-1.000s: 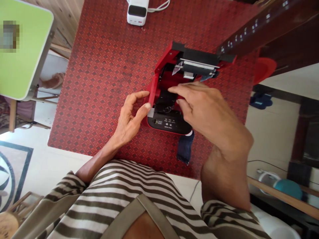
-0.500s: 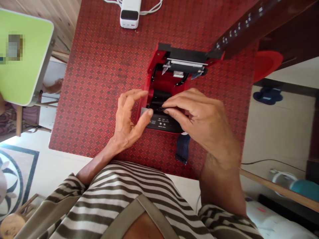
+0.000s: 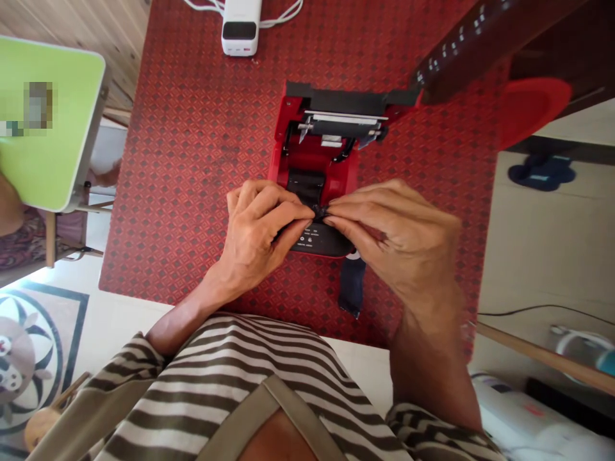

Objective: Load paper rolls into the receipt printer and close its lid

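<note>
Over red printer [image 3: 314, 159]: L hand [image 3: 254, 237] + R hand [image 3: 398, 243] fingertips pinching small black part [image 3: 321, 212].

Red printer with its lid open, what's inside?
A black bay shows inside the red printer; its raised lid carries a metal bar. The left hand and right hand, pinching a small dark piece, cover the bay's front.

Bare desk [image 3: 192, 160] along the left edge; red printer [image 3: 312, 157] blocks the middle, a dark beam [image 3: 480, 45] overhangs the far right corner.
</note>
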The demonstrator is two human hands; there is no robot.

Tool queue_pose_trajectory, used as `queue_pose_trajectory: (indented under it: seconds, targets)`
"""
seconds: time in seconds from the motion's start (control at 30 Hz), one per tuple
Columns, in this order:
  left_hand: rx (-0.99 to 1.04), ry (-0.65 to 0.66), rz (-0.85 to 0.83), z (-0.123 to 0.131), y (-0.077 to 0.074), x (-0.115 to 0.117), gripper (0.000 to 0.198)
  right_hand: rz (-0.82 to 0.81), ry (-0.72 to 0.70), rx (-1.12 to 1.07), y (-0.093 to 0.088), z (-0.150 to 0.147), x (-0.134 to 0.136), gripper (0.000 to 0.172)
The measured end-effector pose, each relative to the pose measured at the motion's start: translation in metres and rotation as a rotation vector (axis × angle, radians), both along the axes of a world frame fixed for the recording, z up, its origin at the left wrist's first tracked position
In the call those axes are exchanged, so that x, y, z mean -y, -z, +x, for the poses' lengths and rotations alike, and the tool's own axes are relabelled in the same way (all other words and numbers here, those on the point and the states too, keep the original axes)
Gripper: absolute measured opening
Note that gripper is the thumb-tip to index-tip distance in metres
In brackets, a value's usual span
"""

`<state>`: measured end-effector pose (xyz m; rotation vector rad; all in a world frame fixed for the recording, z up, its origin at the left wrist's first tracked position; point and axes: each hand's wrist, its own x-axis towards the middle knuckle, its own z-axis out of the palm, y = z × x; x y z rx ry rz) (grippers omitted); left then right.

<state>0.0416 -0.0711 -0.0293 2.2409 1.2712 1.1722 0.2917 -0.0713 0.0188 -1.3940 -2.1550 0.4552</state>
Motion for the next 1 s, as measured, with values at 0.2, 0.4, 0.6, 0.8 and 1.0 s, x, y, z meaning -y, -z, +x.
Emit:
queue_pose_trajectory:
  seconds: [0.2, 0.4, 0.6, 0.8, 1.0]
  targets:
    - [-0.088, -0.016, 0.061, -0.002, -0.004, -0.004, 0.023, 0.013, -0.010, -0.057, -0.002, 0.002, 0.000, 0.030]
    - [-0.022, 0.012, 0.092, -0.002, -0.005, -0.005, 0.013, 0.018, -0.017, -0.101, 0.001, 0.004, 0.002, 0.027]
    - [-0.078, 0.041, 0.096, -0.003, -0.002, -0.002, 0.014, 0.188, 0.128, -0.063, -0.020, 0.009, -0.010, 0.021]
    - [-0.151, -0.001, 0.129, -0.005, -0.003, 0.001, 0.017, 0.241, 0.193, 0.024, -0.014, 0.001, -0.056, 0.056]
    - [-0.230, -0.051, 0.202, -0.001, -0.004, 0.006, 0.018, 0.180, 0.160, -0.035, -0.022, -0.005, -0.027, 0.048]
